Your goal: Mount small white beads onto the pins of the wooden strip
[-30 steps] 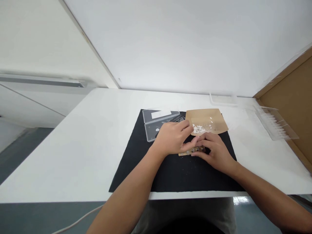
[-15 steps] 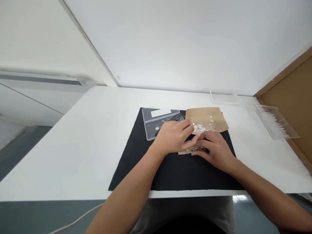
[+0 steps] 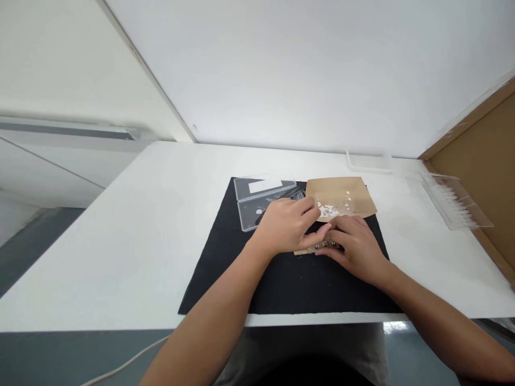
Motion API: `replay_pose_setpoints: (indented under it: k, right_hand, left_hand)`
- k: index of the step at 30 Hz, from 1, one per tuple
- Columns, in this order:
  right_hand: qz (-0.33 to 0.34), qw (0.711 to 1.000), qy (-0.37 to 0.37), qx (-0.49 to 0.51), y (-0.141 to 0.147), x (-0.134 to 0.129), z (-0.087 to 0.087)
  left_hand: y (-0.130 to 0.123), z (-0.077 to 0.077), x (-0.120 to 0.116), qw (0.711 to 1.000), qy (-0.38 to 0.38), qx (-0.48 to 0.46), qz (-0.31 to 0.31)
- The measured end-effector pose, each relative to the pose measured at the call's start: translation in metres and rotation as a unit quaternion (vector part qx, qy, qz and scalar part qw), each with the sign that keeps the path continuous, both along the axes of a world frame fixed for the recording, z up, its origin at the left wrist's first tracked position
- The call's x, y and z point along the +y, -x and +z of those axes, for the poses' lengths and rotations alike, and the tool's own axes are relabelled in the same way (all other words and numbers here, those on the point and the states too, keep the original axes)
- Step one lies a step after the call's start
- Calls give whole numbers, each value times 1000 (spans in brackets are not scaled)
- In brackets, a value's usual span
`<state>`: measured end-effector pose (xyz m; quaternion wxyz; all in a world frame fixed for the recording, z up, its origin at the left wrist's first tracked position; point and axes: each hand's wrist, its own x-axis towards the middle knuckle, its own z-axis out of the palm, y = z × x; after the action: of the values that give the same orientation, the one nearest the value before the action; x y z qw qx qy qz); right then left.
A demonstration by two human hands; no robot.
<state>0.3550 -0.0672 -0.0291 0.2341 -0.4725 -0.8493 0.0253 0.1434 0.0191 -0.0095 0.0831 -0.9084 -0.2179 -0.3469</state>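
My right hand [image 3: 357, 247] lies closed around the right end of a narrow tan strip [image 3: 300, 252], thumb along its near edge and fingers over the far side. Several shiny dark round pieces [image 3: 325, 244] sit in a row on that strip. Over its far side is my left hand [image 3: 290, 225], fingers curled in and thumb reaching toward my right fingertips. Whatever the left fingers pinch, if anything, is hidden. Just beyond both hands stands a brown paper tray [image 3: 336, 185] with many small white bits [image 3: 329, 210] in it.
An open clear plastic case [image 3: 246, 210] with a white label and small pieces lies left of the tray. A black mat [image 3: 225, 273] covers part of the white table [image 3: 120, 241]. At right is a clear box of white tips [image 3: 456, 206]; a clear tray [image 3: 369, 162] stands behind.
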Motion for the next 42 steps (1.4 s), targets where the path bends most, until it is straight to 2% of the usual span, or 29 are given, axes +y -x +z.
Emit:
replay_pose_setpoints:
  k: [22,28,34,42]
  right_hand:
    - [-12,1000,-4,-9,2,-2,-6]
    - [5,1000,-8,22,-1,-2,-4]
    - [29,997,-23,68,-1,-2,-2]
    - [17,996,34,87,-3,3,-8]
  left_hand:
    - [-1,-2,0,1000,6,10,-8]
    - [0,-2,1,1000,1,5,-7]
    - [0,-3,3,999,-8,-17,29]
    - [-2,-2,2,997,-2,-39,71]
